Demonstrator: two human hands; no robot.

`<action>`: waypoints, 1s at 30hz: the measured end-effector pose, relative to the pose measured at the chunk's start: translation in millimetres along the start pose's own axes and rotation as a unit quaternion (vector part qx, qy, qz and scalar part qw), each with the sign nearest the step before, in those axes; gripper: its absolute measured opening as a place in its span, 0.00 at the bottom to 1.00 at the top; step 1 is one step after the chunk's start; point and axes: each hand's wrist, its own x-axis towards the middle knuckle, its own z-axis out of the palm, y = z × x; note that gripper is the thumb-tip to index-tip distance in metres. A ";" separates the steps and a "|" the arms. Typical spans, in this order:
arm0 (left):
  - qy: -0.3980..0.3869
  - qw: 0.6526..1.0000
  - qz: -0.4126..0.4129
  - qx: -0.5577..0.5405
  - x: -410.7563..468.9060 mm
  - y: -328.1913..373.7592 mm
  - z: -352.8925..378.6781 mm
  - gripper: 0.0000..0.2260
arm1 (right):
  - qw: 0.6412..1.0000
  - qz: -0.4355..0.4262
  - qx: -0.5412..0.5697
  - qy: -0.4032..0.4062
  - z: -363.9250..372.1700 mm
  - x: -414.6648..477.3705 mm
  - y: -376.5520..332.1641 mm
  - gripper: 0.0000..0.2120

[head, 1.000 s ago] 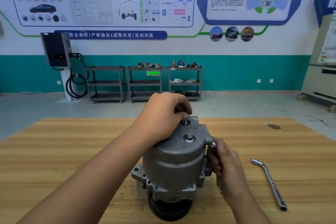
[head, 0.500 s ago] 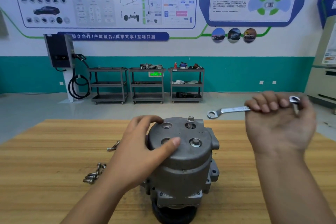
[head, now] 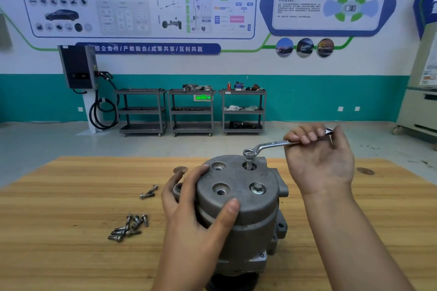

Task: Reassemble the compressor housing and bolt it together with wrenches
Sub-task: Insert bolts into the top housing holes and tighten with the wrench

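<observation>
The grey compressor housing (head: 246, 215) stands upright on the wooden table (head: 71, 208). Its round top cover has four holes. A bolt (head: 248, 163) sticks up from the far right hole, and a seated bolt (head: 258, 188) fills the near right hole. The two left holes are bare. My left hand (head: 198, 215) grips the cover's left side, thumb on the front rim. My right hand (head: 319, 156) holds a silver ring wrench (head: 272, 145) whose ring end sits on the raised bolt's head.
Several loose bolts (head: 127, 228) lie on the table left of the housing, with two more bolts (head: 149, 192) farther back. Beyond the table's far edge, three shelf carts (head: 191, 111) stand against the wall. A charging unit (head: 78, 66) hangs at the left.
My right hand came up from beside the housing with the wrench, then lowered its ring end onto the raised bolt. My left hand shifted from the cover's top to its left side.
</observation>
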 end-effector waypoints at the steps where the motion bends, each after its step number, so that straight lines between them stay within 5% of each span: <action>1: 0.006 1.000 -0.003 -0.005 -0.1 0.7 1.1 0.25 | 1.000 -0.006 -0.015 0.001 -0.2 0.0 -0.6 0.23; 9: -0.019 0.997 -0.022 -0.076 -4.8 1.6 4.6 0.34 | 0.996 -0.052 -0.077 -0.004 -8.0 -19.1 0.5 0.25; 12: -0.036 0.997 -0.024 -0.065 -5.6 0.3 5.9 0.40 | 0.993 -0.096 -0.076 -0.004 -13.0 -34.9 0.9 0.26; 18: -0.028 0.998 -0.006 -0.060 -5.7 -1.8 8.3 0.38 | 0.959 -0.228 -0.161 -0.047 -13.7 -66.6 15.1 0.25; 21: -0.023 0.998 0.000 -0.053 -5.8 -2.8 10.2 0.37 | 0.895 -0.323 -0.274 -0.140 -15.6 -82.7 28.1 0.19; 25: -0.015 0.999 0.019 -0.043 -4.6 -7.8 11.2 0.37 | 0.728 -0.424 -0.479 -0.247 -21.2 -92.9 38.0 0.20; 30: -0.031 0.995 0.034 -0.085 -1.6 -16.5 13.9 0.34 | 0.575 -0.360 -0.652 -0.338 -10.3 -97.5 40.0 0.20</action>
